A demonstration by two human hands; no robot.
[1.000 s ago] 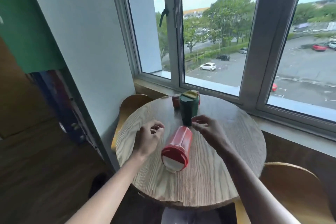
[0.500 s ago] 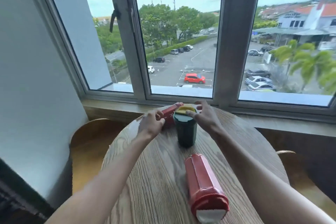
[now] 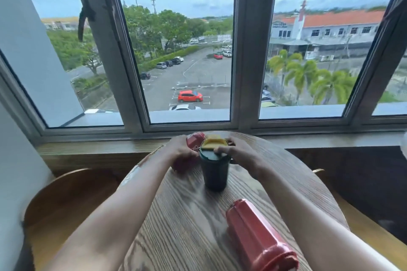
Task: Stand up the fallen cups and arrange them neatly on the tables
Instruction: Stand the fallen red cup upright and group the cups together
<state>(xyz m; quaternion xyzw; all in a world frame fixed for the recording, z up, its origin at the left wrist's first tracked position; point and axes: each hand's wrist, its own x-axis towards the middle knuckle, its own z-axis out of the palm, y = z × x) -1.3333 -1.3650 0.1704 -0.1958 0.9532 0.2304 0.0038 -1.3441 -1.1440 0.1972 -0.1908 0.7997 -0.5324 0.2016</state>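
Behind green cup [image 3: 214, 169], left hand [image 3: 180, 152] now closed on far red cup [image 3: 193, 141]; right hand [image 3: 240, 153] grip unclear.

Dark green cup [image 3: 214, 171]: I see it upright near the middle of the round table [image 3: 182, 222], lid on top.
Near red cup [image 3: 257, 235]: on its side at the table's near edge, red lid end toward me.
Far red cup [image 3: 195, 139]: at the far edge, apparently on its side, partly hidden.
Yellow cup [image 3: 214, 140]: far edge, behind the green one, pose unclear.
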